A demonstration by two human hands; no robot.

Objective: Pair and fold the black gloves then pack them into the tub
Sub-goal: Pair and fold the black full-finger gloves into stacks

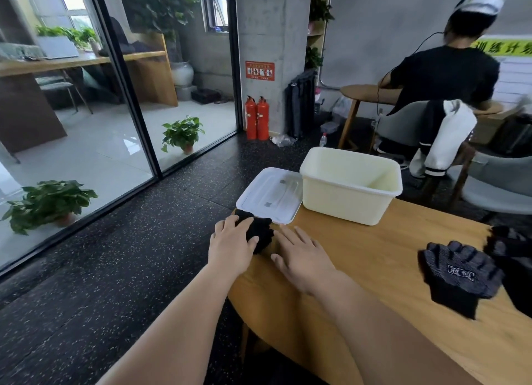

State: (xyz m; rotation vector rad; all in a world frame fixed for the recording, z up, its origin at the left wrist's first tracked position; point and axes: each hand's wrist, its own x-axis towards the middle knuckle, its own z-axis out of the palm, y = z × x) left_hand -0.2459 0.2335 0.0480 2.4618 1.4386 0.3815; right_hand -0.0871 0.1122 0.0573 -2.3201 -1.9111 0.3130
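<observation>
Tabletop (362, 258): gloves (261, 231) beneath left hand (231, 245)

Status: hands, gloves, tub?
Left hand presses folded black knit gloves; right hand flat beside. Cream plastic tub open, white lid alongside. Loose black dotted glove far right.

At the near edge of the round wooden table (374, 252), the person's left hand (233, 237) lies flat on a folded bundle of black knit gloves (260, 233). The right hand (302, 252) rests outspread just beside it. Behind them a translucent white lid (270, 194) lies against the open cream plastic tub (345, 206). A loose black dotted glove (460, 272) lies well off to the right.
</observation>
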